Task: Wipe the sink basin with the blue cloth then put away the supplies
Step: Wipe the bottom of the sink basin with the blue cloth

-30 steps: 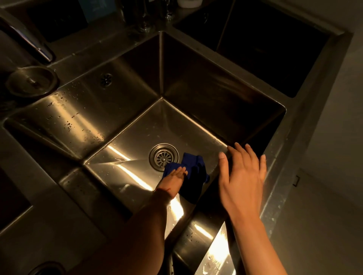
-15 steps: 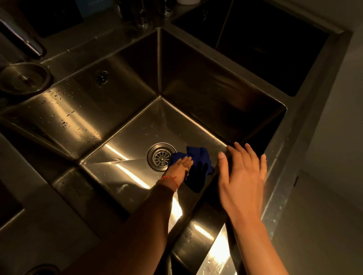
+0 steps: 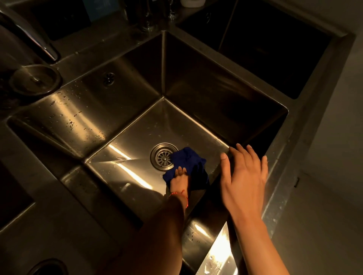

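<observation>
A deep stainless steel sink basin [image 3: 125,155] fills the middle of the view, with a round drain [image 3: 162,157] in its floor. A crumpled blue cloth [image 3: 188,159] lies on the floor just right of the drain, its edge over the drain rim. My left hand [image 3: 180,177] reaches down into the basin and presses on the near side of the cloth, fingers on the fabric. My right hand [image 3: 243,176] hovers over the basin's right rim with fingers spread and nothing in it.
A faucet spout [image 3: 33,37] juts in at the top left above a round metal strainer lid [image 3: 35,78] on the ledge. A second dark basin [image 3: 275,49] lies at the back right. Bottles and a white container [image 3: 191,2] stand along the back edge.
My left hand has slid the blue cloth along the basin floor, from just right of the drain to overlapping its rim. The right hand has stayed over the rim.
</observation>
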A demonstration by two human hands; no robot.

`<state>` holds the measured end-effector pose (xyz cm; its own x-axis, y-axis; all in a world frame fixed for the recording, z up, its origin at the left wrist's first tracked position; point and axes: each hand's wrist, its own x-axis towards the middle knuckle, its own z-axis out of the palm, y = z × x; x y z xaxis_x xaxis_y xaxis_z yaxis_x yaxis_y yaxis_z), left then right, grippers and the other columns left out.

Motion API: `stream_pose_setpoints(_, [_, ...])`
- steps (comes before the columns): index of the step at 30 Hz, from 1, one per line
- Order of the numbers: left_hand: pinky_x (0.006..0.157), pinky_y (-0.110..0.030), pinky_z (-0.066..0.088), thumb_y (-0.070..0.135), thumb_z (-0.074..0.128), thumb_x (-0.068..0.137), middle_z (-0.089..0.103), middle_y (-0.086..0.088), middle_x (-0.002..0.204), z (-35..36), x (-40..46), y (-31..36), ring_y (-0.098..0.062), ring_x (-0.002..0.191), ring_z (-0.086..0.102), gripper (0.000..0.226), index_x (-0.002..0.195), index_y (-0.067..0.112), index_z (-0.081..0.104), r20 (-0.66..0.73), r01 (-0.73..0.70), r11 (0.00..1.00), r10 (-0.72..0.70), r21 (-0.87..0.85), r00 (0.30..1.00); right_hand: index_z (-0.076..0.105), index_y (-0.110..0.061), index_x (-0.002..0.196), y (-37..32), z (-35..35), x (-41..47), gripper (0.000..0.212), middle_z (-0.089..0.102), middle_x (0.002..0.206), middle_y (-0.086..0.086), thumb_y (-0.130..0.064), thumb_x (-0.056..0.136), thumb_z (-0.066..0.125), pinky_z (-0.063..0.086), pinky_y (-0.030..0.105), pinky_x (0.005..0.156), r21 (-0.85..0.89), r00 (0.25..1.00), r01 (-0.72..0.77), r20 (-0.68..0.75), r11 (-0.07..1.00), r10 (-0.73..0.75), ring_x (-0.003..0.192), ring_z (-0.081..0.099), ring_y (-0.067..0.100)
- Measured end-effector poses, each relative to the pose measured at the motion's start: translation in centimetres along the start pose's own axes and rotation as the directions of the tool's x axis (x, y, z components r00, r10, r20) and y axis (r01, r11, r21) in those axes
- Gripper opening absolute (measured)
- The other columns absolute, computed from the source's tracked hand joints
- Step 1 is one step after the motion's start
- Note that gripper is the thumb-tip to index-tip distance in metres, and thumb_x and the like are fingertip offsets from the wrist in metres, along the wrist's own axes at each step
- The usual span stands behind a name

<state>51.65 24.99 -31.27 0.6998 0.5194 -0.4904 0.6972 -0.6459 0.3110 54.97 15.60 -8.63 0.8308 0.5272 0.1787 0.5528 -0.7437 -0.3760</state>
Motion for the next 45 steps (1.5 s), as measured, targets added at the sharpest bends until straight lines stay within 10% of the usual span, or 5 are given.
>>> stream_pose_setpoints(14, [0.122, -0.038, 0.001, 0.011, 0.033, 0.1, -0.012, -0.003, 0.16, -2.3, 1.1, -1.5, -0.028, 0.147, -0.01, 0.063, 0.153, 0.02, 0.001, 0.039, -0.397, 0.873, 0.404, 0.284, 0.914, 0.059, -0.01, 0.117, 0.1, 0.1, 0.1, 0.049, 0.056, 0.128, 0.009, -0.042, 0.092, 0.031, 0.004, 0.037, 0.113, 0.001, 1.0, 0.005, 0.0, 1.0, -0.005, 0.131, 0.035, 0.023])
stream_pose_setpoints(21, [0.122, -0.04, 0.008, 0.019, 0.031, 0.103, 0.005, -0.007, 0.161, -0.6, 0.3, -0.6, -0.026, 0.148, 0.004, 0.051, 0.152, 0.013, 0.015, -0.058, -0.252, 0.963, 0.247, -0.093, 0.967, 0.058, -0.01, 0.118, 0.1, 0.1, 0.1, 0.05, 0.054, 0.13, 0.008, -0.042, 0.092, 0.031, 0.002, 0.035, 0.112, 0.002, 1.0, 0.006, 0.008, 1.0, -0.006, 0.132, 0.033, 0.022])
stream_pose_setpoints(31, [0.119, -0.041, 0.012, -0.002, 0.021, 0.102, -0.011, -0.018, 0.158, 1.0, -1.3, -0.3, -0.038, 0.145, -0.008, 0.056, 0.15, 0.002, -0.007, -0.078, 0.084, 0.992, -0.077, 0.094, 0.994, 0.059, -0.01, 0.118, 0.1, 0.1, 0.0, 0.049, 0.055, 0.129, 0.008, -0.042, 0.092, 0.031, 0.003, 0.036, 0.113, 0.009, 1.0, 0.007, 0.008, 1.0, -0.007, 0.132, 0.034, 0.022])
stream_pose_setpoints(36, [0.079, -0.026, 0.058, 0.012, 0.069, 0.068, 0.072, -0.008, 0.11, -0.3, -3.4, 0.4, -0.027, 0.106, 0.068, 0.034, 0.101, 0.016, 0.076, -0.204, 0.225, 0.954, -0.185, 0.196, 0.961, 0.059, -0.011, 0.118, 0.1, 0.1, 0.1, 0.049, 0.054, 0.13, 0.008, -0.042, 0.092, 0.031, 0.002, 0.035, 0.113, 0.014, 1.0, 0.005, 0.011, 1.0, -0.005, 0.132, 0.033, 0.021])
stream_pose_setpoints(45, [0.064, -0.037, 0.06, 0.016, 0.045, 0.088, 0.075, -0.013, 0.094, -0.5, -3.5, -0.3, -0.033, 0.086, 0.073, 0.037, 0.081, 0.008, 0.08, -0.227, 0.235, 0.968, -0.211, 0.084, 0.951, 0.058, -0.011, 0.118, 0.0, -0.1, 0.1, 0.048, 0.055, 0.129, 0.009, -0.041, 0.092, 0.032, 0.005, 0.039, 0.114, 0.019, 1.0, 0.01, 0.018, 1.0, -0.01, 0.132, 0.035, 0.023])
